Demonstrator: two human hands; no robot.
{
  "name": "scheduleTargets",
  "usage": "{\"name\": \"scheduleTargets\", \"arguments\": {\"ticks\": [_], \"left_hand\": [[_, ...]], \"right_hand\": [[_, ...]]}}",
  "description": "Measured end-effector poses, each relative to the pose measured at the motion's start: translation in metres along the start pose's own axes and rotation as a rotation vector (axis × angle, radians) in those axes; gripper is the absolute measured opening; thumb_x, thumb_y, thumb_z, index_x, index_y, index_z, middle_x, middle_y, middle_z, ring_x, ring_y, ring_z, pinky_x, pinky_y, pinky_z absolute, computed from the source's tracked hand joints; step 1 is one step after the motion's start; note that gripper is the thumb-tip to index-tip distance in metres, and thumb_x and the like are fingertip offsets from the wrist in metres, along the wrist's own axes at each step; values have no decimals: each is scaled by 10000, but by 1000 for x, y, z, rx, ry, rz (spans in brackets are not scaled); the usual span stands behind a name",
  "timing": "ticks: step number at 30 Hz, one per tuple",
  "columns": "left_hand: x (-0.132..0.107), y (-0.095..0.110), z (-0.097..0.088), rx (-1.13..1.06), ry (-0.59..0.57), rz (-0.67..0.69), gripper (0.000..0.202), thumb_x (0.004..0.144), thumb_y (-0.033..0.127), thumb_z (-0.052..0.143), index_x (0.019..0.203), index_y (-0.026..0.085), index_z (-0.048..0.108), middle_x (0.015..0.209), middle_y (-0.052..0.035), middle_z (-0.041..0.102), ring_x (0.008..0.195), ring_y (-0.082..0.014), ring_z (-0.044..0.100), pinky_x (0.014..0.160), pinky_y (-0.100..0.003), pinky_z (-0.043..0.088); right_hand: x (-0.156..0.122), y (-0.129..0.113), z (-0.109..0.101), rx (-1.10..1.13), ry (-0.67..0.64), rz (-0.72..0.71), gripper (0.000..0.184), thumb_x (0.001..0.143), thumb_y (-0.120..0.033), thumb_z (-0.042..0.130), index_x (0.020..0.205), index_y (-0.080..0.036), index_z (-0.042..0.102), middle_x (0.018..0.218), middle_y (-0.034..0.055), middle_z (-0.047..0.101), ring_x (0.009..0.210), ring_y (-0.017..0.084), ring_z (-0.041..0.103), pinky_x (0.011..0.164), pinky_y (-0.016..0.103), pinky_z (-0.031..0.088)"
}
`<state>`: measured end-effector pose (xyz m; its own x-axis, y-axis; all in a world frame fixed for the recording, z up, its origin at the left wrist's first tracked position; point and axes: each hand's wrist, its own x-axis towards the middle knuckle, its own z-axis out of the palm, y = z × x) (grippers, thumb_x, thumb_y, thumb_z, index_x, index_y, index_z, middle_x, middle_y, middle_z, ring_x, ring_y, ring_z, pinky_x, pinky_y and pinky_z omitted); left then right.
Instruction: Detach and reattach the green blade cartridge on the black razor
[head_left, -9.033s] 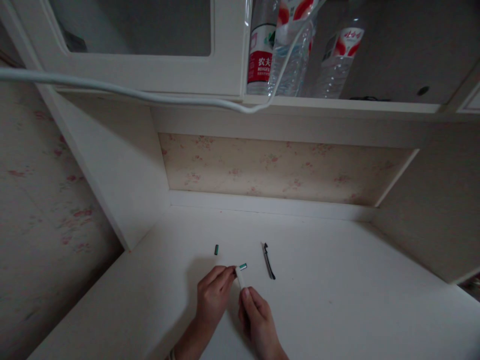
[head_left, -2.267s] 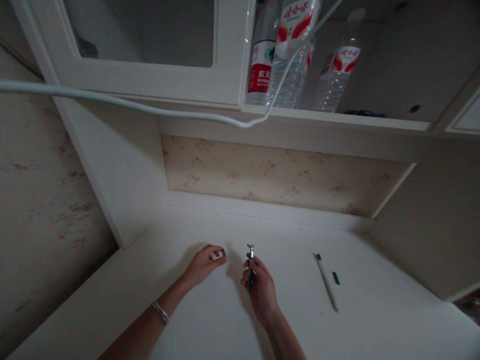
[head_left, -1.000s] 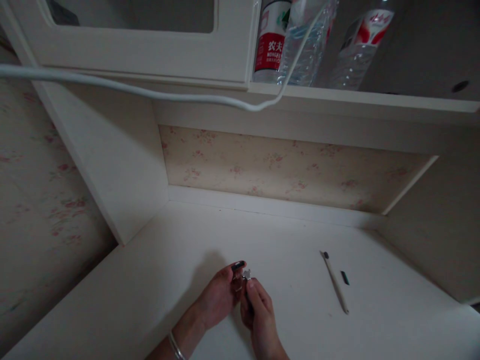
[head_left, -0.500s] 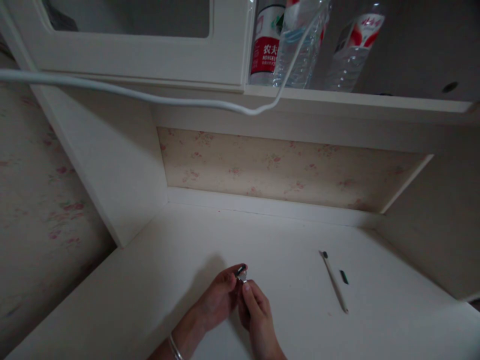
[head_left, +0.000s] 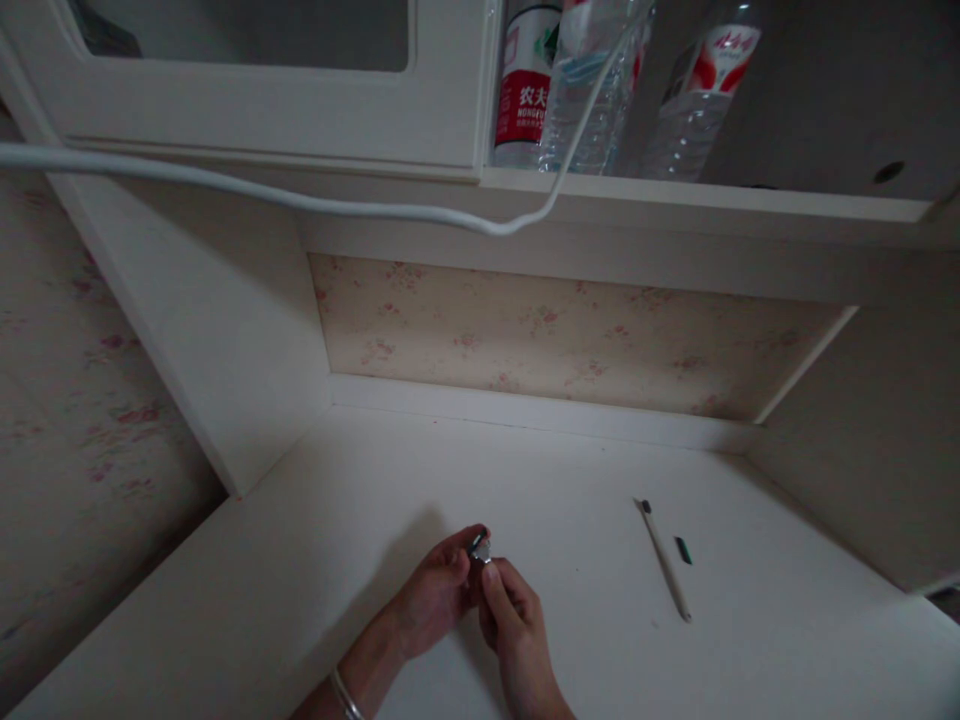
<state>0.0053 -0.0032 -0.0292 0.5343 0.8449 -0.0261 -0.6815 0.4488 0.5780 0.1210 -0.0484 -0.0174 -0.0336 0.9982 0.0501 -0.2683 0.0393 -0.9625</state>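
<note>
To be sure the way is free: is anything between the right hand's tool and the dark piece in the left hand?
Nothing visible: the tool in the right hand is right beside the dark piece in the left hand; whether they touch, I cannot tell.

Dark piece, earlier apart from the silver tip, now right at it

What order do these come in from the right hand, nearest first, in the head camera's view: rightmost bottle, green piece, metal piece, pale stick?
From the right hand:
1. Metal piece: in its grip.
2. Pale stick: on the table, to its right.
3. Green piece: just right of the stick.
4. Rightmost bottle: up on the shelf.
</note>
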Motion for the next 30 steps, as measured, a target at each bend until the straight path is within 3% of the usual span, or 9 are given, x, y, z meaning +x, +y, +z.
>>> {"name": "scheduleTargets", "arguments": {"ticks": [12,21,30], "left_hand": [[-1,1,0,52,0,14,383,689,324,786,1051,239,694,934,-28,617,796,-138,535,747,-294,421],[-2,12,-1,203,7,56,398,664,346,800,1039,252,705,1037,-37,569,851,-135,503,729,-255,417],[-7,30,-7,437,-77,-12,468,714,390,744,1138,220,645,924,-47,498,717,-135,529,556,-232,468]], "right_hand": [[2,-2,1,36,2,6,393,865,-533,541,736,-162,558,555,-70,299,461,61,203,411,206,143],[5,-9,1,130,-42,114,446,796,-587,594,686,-158,543,490,-87,310,401,43,163,382,201,93],[10,-12,-6,169,-169,219,439,830,-553,577,660,-149,555,425,-82,370,344,37,193,354,202,89]]}}
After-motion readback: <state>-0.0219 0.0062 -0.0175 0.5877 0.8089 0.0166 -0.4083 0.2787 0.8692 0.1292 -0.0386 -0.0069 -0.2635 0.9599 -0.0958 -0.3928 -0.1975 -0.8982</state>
